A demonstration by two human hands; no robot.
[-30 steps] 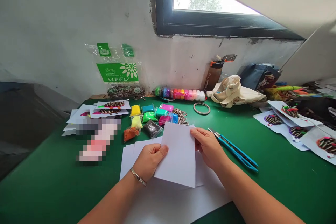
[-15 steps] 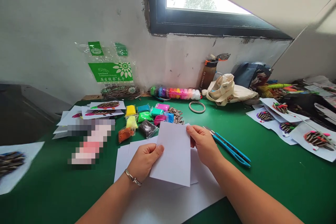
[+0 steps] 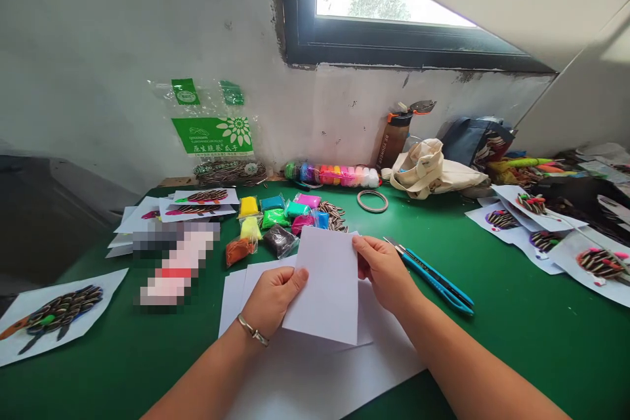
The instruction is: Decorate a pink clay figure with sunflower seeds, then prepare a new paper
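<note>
Between my two hands a small white sheet of paper (image 3: 325,289) is held tilted above the table. My left hand (image 3: 273,298), with a metal bracelet at the wrist, pinches its left edge, thumb on top. At the upper right edge my right hand (image 3: 381,266) grips it between thumb and fingers. Larger white sheets (image 3: 315,377) lie beneath on the green table. Just right of my right hand rests a blue utility knife (image 3: 436,279). Beyond the paper lie several small bags of coloured clay (image 3: 273,218) and a heap of striped sunflower seeds (image 3: 332,215).
Finished seed pictures on paper lie at the left (image 3: 63,315) and right (image 3: 544,239). Along the wall stand a bag of sunflower seeds (image 3: 216,138), a pack of coloured clay (image 3: 335,175), a brown bottle (image 3: 394,138) and a cloth bag (image 3: 428,170). A tape roll (image 3: 373,201) lies before them.
The camera view has shifted slightly left, bringing more of the seed picture at the left into sight. Both hands keep hold of the paper in nearly the same pose.
</note>
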